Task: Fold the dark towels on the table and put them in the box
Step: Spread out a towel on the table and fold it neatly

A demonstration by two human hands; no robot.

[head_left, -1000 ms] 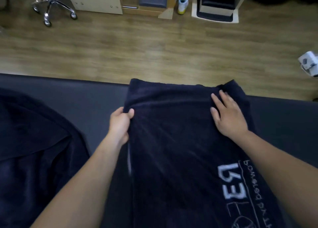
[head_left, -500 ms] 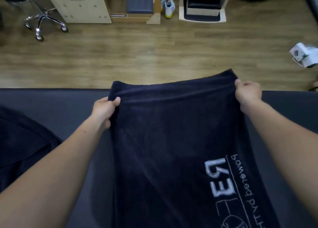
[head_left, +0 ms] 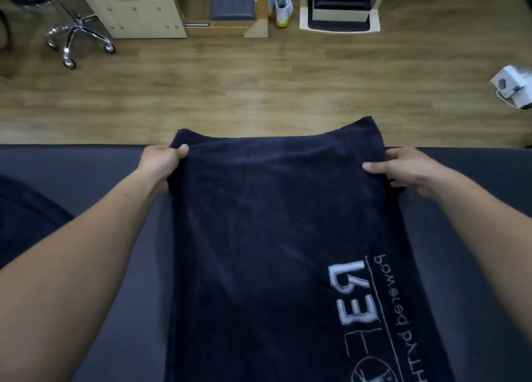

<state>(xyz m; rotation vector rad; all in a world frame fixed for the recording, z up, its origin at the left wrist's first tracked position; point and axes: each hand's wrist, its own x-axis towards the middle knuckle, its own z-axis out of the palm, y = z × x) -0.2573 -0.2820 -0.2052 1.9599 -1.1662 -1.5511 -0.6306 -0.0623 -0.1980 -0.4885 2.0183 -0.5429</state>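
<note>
A dark navy towel (head_left: pixel 276 237) lies lengthwise on the dark table (head_left: pixel 86 174), its far edge reaching past the table's far rim over the wooden floor (head_left: pixel 259 87). The left hand (head_left: pixel 162 165) pinches the far left corner, thumb on top and fingers curled under the edge; the right hand (head_left: pixel 408 170) grips the far right edge the same way — the cloth spans between the two grips. Pale lettering (head_left: pixel 357 301) sits on the towel's near right part. More dark towel fabric (head_left: pixel 26 217) lies at the table's left — only partly in view.
</note>
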